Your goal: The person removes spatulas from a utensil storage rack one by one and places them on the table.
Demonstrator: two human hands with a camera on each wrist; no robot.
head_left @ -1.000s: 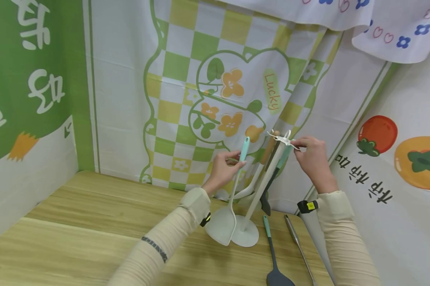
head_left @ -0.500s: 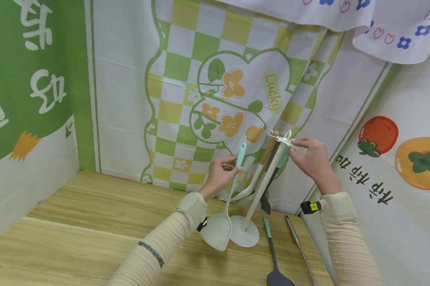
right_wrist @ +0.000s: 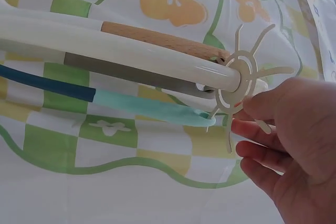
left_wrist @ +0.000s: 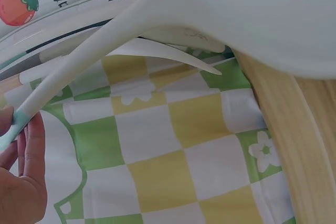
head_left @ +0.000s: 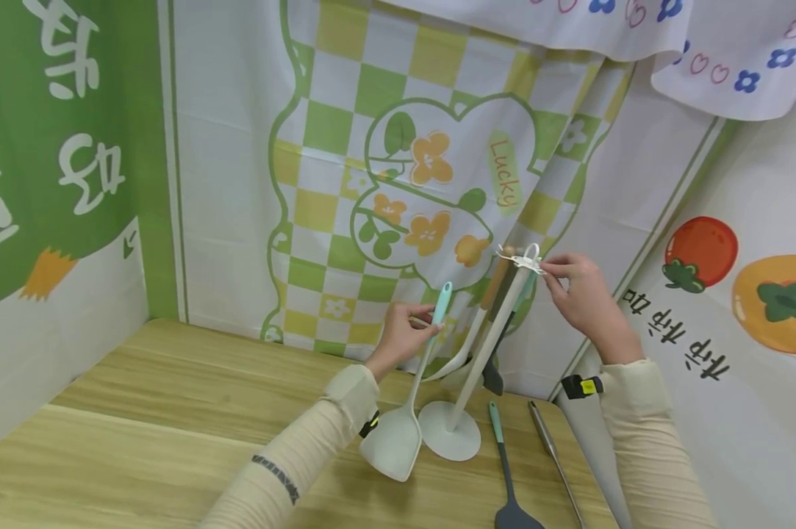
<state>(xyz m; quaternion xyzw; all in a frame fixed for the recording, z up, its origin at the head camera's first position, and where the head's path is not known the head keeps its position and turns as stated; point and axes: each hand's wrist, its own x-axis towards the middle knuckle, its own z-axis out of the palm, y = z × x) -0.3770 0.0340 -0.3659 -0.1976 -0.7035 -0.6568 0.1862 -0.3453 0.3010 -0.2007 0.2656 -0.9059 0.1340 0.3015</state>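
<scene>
My left hand [head_left: 403, 336] pinches the mint handle of a turner with a wide white blade [head_left: 392, 444], held blade-down left of the white utensil stand [head_left: 486, 353]. In the left wrist view the turner's white shaft [left_wrist: 79, 69] slants up from my fingers. My right hand [head_left: 586, 300] pinches the edge of the hook ring [head_left: 528, 260] topping the stand. From that ring hang a wooden-handled utensil [right_wrist: 163, 40], a grey-handled one [right_wrist: 136, 74] and a mint-handled one [right_wrist: 152, 109]. Their lower ends are partly hidden behind the pole.
On the wooden table [head_left: 192, 397], right of the stand's round base [head_left: 449, 437], lie a dark turner with a mint handle [head_left: 506, 470] and a metal-handled utensil [head_left: 556, 455]. A checked curtain [head_left: 334, 176] hangs close behind the stand.
My left hand has moved the turner down and left, away from the stand's pole. My right hand stays at the hook ring, which looks slightly turned.
</scene>
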